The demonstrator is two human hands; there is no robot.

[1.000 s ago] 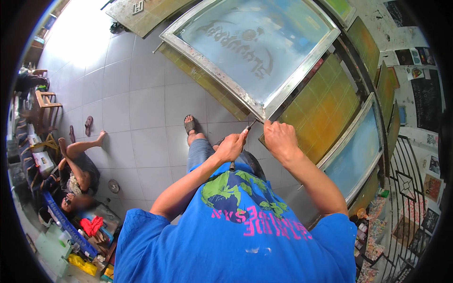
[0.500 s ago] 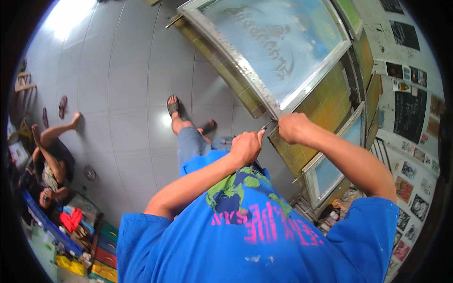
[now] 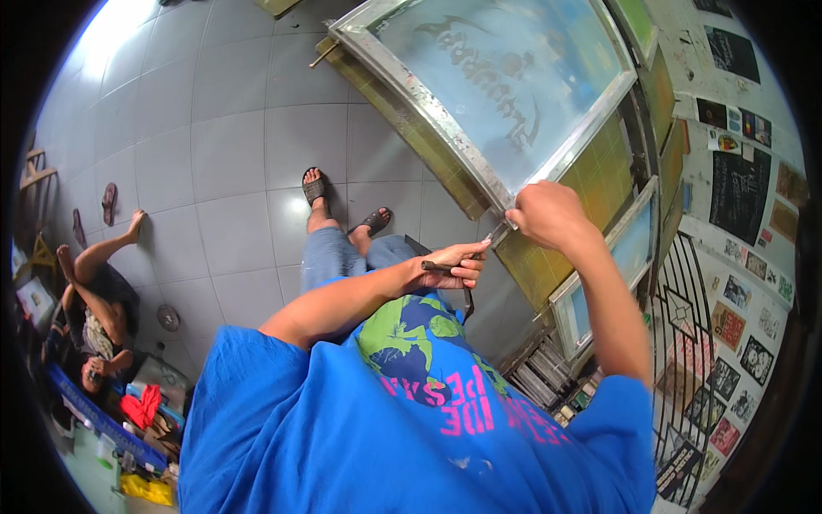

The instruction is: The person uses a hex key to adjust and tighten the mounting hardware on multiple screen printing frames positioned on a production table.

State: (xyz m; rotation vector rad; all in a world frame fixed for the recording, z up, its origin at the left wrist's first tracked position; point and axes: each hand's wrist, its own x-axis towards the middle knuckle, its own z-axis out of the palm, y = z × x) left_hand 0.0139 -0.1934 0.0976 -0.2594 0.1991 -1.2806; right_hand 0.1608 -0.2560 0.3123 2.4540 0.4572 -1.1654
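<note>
My left hand [image 3: 461, 264] is closed round a slim hand tool with a dark handle [image 3: 438, 267]; its exact kind is unclear. A shiny metal end [image 3: 498, 231] reaches from the left fingers toward the screen frame's near corner. Right at that corner, my right hand [image 3: 545, 216] is closed, fingers curled; what they grip is hidden. The metal-edged printing screen [image 3: 445, 125] has pale blue mesh with a grey horned design [image 3: 492, 73]. Below it lies an olive-yellow board [image 3: 419, 154].
More boards and a smaller screen [image 3: 578, 313] sit to the right. Beyond are a dark metal grille [image 3: 681, 308] and a wall of prints [image 3: 728, 330]. My sandalled feet [image 3: 314, 186] stand on grey tiles. Another person [image 3: 107, 304] sits at far left near a cluttered blue-edged table [image 3: 111, 428].
My left hand has turned and its fingers have loosened, showing the dark handle. My right hand has shifted slightly up at the corner, its forearm now steeper. My view has swung a little.
</note>
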